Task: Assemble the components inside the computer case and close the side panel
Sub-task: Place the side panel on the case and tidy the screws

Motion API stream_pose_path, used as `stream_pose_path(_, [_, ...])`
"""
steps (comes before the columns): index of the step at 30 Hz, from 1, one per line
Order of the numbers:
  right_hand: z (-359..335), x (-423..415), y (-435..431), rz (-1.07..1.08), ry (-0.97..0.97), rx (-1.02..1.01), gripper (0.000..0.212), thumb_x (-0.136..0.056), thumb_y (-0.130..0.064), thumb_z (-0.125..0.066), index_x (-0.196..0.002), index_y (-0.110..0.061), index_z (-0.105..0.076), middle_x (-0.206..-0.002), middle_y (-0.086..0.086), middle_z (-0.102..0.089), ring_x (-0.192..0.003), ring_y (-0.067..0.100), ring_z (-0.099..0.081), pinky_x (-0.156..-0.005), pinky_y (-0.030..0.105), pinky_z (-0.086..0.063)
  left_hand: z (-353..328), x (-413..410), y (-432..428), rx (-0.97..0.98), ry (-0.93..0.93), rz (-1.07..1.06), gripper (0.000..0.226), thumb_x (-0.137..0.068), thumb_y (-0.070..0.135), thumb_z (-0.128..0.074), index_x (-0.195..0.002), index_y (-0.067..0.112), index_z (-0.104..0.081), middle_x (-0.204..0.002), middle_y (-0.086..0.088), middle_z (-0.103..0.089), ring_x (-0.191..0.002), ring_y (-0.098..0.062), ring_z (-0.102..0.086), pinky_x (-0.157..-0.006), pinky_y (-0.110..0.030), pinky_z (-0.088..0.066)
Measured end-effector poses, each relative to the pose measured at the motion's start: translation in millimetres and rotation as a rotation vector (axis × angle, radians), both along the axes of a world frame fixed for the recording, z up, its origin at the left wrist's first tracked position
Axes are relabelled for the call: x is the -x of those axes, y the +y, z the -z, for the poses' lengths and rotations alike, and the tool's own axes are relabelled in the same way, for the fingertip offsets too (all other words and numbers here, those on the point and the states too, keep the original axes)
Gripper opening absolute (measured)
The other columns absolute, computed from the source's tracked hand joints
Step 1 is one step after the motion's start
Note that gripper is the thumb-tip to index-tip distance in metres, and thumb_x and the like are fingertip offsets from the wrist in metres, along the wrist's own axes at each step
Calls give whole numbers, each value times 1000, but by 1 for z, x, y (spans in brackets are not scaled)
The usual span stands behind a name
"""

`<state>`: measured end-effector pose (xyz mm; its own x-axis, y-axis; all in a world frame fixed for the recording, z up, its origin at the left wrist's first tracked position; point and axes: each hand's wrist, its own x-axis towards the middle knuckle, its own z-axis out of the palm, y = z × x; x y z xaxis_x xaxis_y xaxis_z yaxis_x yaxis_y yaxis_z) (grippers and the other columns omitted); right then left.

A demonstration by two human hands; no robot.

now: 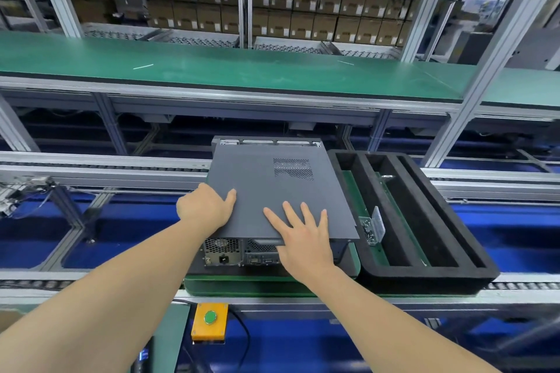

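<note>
Clearly, one grey side panel (272,200) lies flat on top of one computer case (230,254), and it covers almost the whole open side. The case stands on a green pallet (242,285) on the conveyor line. Only the back face of the case shows under the near edge of the panel, with one fan grille (222,247) and one power socket (223,259). The panel has one perforated vent patch (292,169) near its far right corner.

Two bare hands are on the panel. The left hand (204,206) is at the left edge. Its thumb lies on the top surface and its fingers go around the edge, out of sight, so its grip is closed on the panel. The right hand (303,233) lies flat on the near part of the panel with the fingers straight and spread. Its grip is open and it only presses.

Just beside the case, on the right, there is one black foam tray (424,278) with three long slots. One small clear box (374,225) with screws stands at the tray's left side.

Below the conveyor hangs one yellow box (209,327) with one green button (210,317).

Behind the upper green bench (242,70), shelves hold many cardboard boxes (303,24). Each one has a white label, but the writing is too blurred to read.
</note>
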<state>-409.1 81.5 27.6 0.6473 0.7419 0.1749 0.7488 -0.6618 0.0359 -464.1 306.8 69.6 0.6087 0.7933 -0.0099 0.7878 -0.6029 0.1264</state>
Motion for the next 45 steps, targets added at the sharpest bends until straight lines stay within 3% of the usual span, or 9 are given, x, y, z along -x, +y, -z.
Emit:
stream_pose_path(5, [-1, -3, -3, -49, 21, 52, 84, -102, -57, -52, -163, -50, 6, -177, 0, -10, -160, 41, -12, -125, 70, -10, -8, 6, 7, -180, 263, 89, 90, -88, 84, -10, -114, 15, -61, -87, -4, -62, -72, -28, -62, -55, -34, -47])
stream_pose_path(8, [-2, -5, -5, -49, 36, 63, 86, -102, -59, -51, -163, -49, 8, -177, 0, -7, -161, 40, -10, -125, 68, -10, 3, 0, 14, 20, 189, 103, 82, -92, 81, -20, -149, 23, -29, -136, -14, -53, -111, -41, -61, -88, -52, -52])
stream_pose_path(11, [-3, -3, -6, -52, 39, 58, 85, -103, -60, -48, -163, -49, 11, -177, 2, -6, -161, 39, -9, -126, 67, -12, 15, -3, 16, 348, -58, 138, 81, -95, 75, -32, -162, 40, 0, -171, -9, -8, -147, -43, -32, -114, -57, -36])
stream_pose_path(15, [-3, 1, -6, -39, 48, 85, 85, -102, -61, -48, -163, -47, 10, -177, 3, -7, -161, 40, -9, -124, 68, -12, 23, -9, 10, 241, -85, 176, 80, -90, 82, -24, -160, 47, -8, -172, 6, 6, -154, -35, -17, -113, -58, -34])
stream_pose_path(22, [-6, -9, -1, -29, 60, 109, 86, -103, -60, -45, -163, -47, 15, -178, 2, 1, -162, 39, -2, -125, 69, -6, 21, -20, 7, 264, -61, 183, 85, -92, 81, -28, -163, 40, -4, -172, 4, 11, -150, -40, -23, -113, -56, -35])
stream_pose_path(29, [-2, -14, -2, -14, 78, 102, 88, -99, -68, -45, -162, -48, 15, -176, 13, -1, -162, 37, -4, -126, 65, -10, 23, -18, 5, 190, -67, 194, 92, -84, 90, -30, -160, 40, -16, -171, -2, -3, -150, -38, -23, -113, -54, -32])
stream_pose_path(35, [-2, -5, -9, -15, 57, 37, 94, -88, -75, -50, -165, -40, -9, -169, 11, -26, -155, 33, -25, -123, 62, -24, 27, -22, 5, 150, -185, 204, 77, -77, 91, -40, -123, 30, -39, -143, -9, -30, -130, -36, -41, -97, -49, -44])
stream_pose_path(41, [5, -8, -5, 11, 41, 62, 92, -87, -78, -41, -165, -41, -6, -172, 11, -19, -159, 46, -8, -121, 75, 1, 31, -29, 14, 167, -205, 229, 83, -72, 92, -41, -128, 30, -40, -155, -6, -30, -139, -32, -35, -104, -51, -42])
stream_pose_path(45, [3, -17, 1, 7, 59, 92, 94, -89, -81, -40, -164, -42, 0, -176, 11, -8, -160, 46, -1, -121, 74, 2, 29, -32, 24, 182, -162, 255, 88, -73, 92, -40, -136, 31, -41, -160, -3, -26, -139, -31, -38, -106, -51, -43])
